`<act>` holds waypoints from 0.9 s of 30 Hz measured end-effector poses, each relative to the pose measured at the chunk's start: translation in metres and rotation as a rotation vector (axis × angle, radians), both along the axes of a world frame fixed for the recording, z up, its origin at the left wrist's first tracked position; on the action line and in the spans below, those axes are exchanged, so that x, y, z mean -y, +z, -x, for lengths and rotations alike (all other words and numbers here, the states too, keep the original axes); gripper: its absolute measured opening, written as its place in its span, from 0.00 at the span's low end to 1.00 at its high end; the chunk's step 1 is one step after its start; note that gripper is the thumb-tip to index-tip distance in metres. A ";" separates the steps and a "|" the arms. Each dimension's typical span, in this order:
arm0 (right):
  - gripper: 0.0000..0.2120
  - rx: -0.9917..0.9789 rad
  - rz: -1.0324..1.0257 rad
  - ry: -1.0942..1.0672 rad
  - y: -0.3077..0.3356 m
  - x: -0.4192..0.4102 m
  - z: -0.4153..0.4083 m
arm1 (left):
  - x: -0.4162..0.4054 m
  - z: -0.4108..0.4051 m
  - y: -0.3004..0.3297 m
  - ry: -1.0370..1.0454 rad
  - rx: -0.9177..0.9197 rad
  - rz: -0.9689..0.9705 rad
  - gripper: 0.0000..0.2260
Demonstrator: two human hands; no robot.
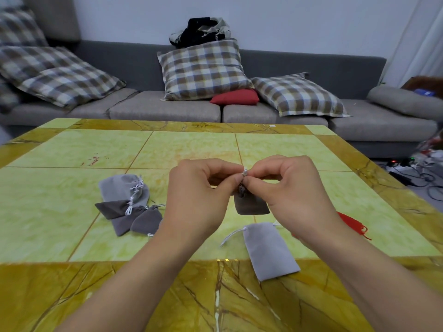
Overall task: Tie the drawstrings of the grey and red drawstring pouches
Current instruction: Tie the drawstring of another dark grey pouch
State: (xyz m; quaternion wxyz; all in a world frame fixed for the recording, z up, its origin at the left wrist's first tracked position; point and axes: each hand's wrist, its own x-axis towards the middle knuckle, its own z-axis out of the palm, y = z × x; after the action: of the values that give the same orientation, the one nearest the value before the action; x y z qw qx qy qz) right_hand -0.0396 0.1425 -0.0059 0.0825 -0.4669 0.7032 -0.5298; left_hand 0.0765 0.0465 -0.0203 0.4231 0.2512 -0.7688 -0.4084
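A small dark grey pouch (251, 204) hangs above the table between my hands. My left hand (201, 195) and my right hand (287, 190) both pinch its white drawstring (245, 173) at the top, fingertips almost touching. A light grey pouch (271, 250) lies flat on the table below my right hand, its white cord trailing left. A red pouch (352, 224) lies to the right, mostly hidden behind my right wrist. Several grey pouches (129, 204) with drawn necks sit in a heap to the left.
The yellow-green tiled table (119, 149) stretches ahead. Behind it stands a grey sofa (165, 109) with checked cushions and a red cushion (236, 97). Cables and a power strip (412, 173) lie on the floor at right.
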 end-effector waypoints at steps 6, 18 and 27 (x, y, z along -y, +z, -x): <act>0.09 0.123 0.019 0.022 -0.002 0.002 0.004 | 0.003 0.000 0.001 -0.132 -0.090 -0.194 0.05; 0.15 0.599 -0.064 0.202 -0.006 0.004 0.002 | 0.010 0.002 0.000 -0.243 -0.204 -0.418 0.06; 0.11 0.650 -0.025 0.266 -0.001 0.002 -0.001 | 0.008 0.002 0.002 -0.237 -0.250 -0.312 0.06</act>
State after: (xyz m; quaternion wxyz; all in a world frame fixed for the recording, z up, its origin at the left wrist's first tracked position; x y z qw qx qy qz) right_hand -0.0386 0.1406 -0.0065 0.3764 -0.3601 0.5797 -0.6266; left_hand 0.0746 0.0382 -0.0179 0.4199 0.1689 -0.6622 -0.5972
